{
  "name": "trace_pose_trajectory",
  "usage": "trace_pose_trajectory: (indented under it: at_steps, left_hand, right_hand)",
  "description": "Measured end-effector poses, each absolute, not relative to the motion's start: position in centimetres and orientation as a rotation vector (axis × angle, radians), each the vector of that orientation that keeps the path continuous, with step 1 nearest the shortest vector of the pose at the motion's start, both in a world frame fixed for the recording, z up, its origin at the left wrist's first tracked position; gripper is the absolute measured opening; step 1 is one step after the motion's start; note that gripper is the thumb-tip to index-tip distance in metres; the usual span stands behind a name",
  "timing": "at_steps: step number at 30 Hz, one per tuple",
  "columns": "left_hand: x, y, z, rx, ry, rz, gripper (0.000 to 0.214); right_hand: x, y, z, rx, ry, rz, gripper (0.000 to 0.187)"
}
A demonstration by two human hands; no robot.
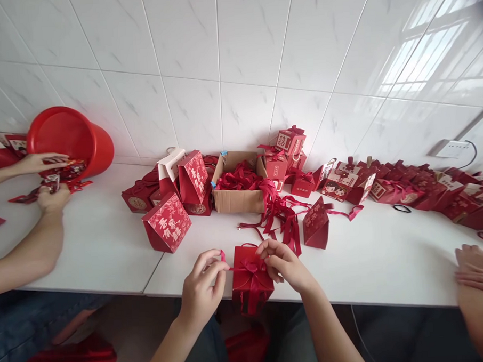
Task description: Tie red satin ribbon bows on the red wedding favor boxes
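Observation:
A red gift box (242,281) stands at the table's front edge with a ribbon bow (253,270) tied on its top. My left hand (204,284) is left of the box, its fingers pinched on a ribbon end that stretches from the bow. On the other side, my right hand (283,262) curls at the bow's right, thumb and fingers close together. Whether a ribbon end lies between those fingertips is hard to make out. Behind the box, loose red ribbons (281,222) spill from a cardboard box (239,201) that holds more of them.
Several red gift boxes (167,222) stand left of the cardboard box, and a long row of gift boxes (418,189) lines the wall at right. A co-worker's hands (54,194) hold wrapped items by a tipped red bucket (99,147). Another person's hands (479,266) rest at the right edge.

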State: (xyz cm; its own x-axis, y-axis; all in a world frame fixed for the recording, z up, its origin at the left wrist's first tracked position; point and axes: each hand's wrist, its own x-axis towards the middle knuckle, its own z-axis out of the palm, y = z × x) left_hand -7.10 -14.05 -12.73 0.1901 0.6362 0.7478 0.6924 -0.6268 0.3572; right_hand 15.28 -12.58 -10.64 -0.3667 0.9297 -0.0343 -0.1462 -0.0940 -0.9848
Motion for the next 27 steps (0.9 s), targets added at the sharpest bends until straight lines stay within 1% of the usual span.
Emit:
trace_pose_trajectory:
  at_steps: [2,5,8,12,15,17,20,27]
  left_hand:
    - [-7.1,-13.8,-13.3,-2.324,-1.373,-1.375,0.022]
    - [-7.3,-13.2,-14.2,-2.234,-1.434,-1.282,0.024]
    - [-7.6,-13.1,-15.1,-2.149,-1.450,-1.291,0.026]
    - [-7.6,-14.3,-15.4,-2.158,-1.358,-1.413,0.027]
    - [-7.2,-15.6,-15.0,-2.286,-1.224,-1.493,0.030]
    - [-6.8,-16.1,-14.8,-2.387,-1.163,-1.481,0.031]
    - [-6.5,-16.1,-14.6,-2.464,-1.191,-1.428,0.029]
    - [-8.3,-15.2,-14.7,-2.403,-1.211,-1.447,0.023]
  right_hand:
    - [15.2,-12.6,-10.5,-0.985,-1.391,1.539,0.013]
    - [15.3,-12.7,-10.5,-1.095,-1.534,1.328,0.025]
    - [15.4,-12.8,-10.8,-1.156,-1.637,1.158,0.029]
    - [15.3,-12.9,-10.8,-1.137,-1.679,1.128,0.032]
    - [15.0,-12.9,-10.8,-1.095,-1.692,1.128,0.030]
    - [14.8,-12.8,-10.8,-1.072,-1.710,1.117,0.027]
    - [14.7,-12.6,-10.9,-1.058,-1.730,1.083,0.024]
    - [15.3,-12.8,-11.2,-1.133,-1.749,1.023,0.024]
